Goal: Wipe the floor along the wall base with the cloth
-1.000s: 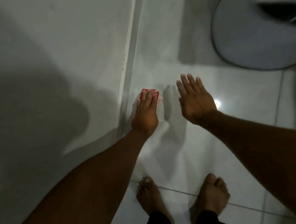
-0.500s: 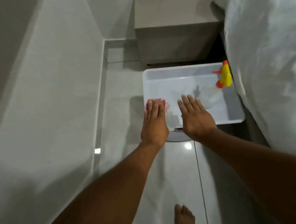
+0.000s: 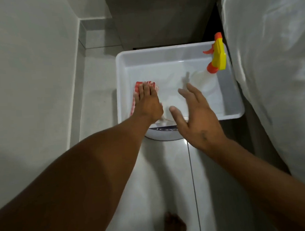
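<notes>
A red-and-white checked cloth (image 3: 135, 96) hangs from under my left hand (image 3: 148, 102), which holds it over the left rim of a white plastic tub (image 3: 176, 49). My right hand (image 3: 195, 116) hovers open over the tub's near side, fingers spread, holding nothing. The wall base (image 3: 74, 94) runs along the left, meeting the pale tiled floor (image 3: 94, 104) beside the tub.
A spray bottle with a yellow and orange trigger head (image 3: 216, 56) lies in the tub's far right corner. A grey cabinet (image 3: 160, 17) stands behind the tub. White bedding (image 3: 272, 65) fills the right side. A round white lid (image 3: 164, 135) peeks from under the tub. One bare foot (image 3: 175, 225) shows below.
The view has swung from the floor by the wall to the tub. My left hand carried the cloth from the floor up to the tub's left rim; my right hand stays open beside it.
</notes>
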Demonstrator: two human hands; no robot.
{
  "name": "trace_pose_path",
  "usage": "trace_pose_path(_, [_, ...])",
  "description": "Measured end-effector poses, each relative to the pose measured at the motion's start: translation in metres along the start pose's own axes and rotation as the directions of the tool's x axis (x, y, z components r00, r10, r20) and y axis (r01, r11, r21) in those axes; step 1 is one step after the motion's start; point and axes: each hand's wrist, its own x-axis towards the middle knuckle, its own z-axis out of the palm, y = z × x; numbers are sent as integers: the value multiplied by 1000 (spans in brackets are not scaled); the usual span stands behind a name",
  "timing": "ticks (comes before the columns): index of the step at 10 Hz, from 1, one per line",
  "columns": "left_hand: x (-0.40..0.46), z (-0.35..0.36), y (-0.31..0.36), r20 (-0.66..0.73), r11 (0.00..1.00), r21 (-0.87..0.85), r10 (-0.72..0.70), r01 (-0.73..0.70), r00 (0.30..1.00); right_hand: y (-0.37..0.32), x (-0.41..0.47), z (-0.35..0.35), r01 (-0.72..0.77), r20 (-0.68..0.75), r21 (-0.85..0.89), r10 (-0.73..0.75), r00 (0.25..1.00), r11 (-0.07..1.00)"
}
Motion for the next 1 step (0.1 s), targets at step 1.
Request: trace_pose_path(1, [-11, -20, 1, -79, 997, 19, 79, -78, 994, -37, -34, -71, -58, -73, 485, 106, 992, 873])
